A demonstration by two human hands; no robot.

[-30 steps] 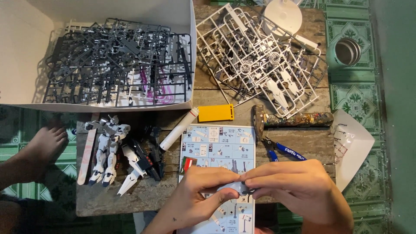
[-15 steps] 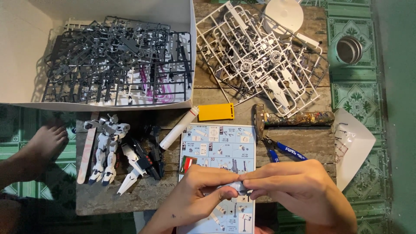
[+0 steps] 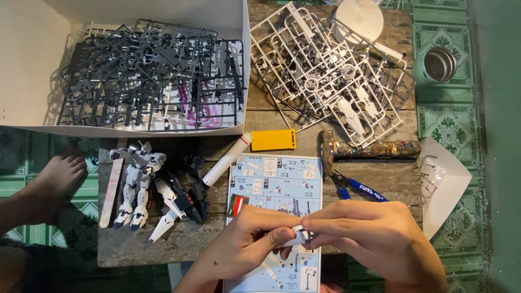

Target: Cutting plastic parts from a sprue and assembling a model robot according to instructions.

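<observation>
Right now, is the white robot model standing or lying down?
Lying down. The white robot model lies flat on its back on the wooden table, legs towards the near edge, beside loose parts.

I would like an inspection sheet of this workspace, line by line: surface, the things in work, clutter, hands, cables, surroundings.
Surface: worn wooden table, scratched and stained.
Things in work: small white model part pinched between both hands, above the instruction sheet.
Clutter: white runner frames; grey runner frames in an open white box; assembled white figure; yellow block; white tube; blue-handled nippers; hammer; white paper.
Hands: left hand and right hand, both with a closed grip on the part.
Cables: nothing seen.
Surroundings: green patterned floor tiles; a bare foot left of the table.
</observation>
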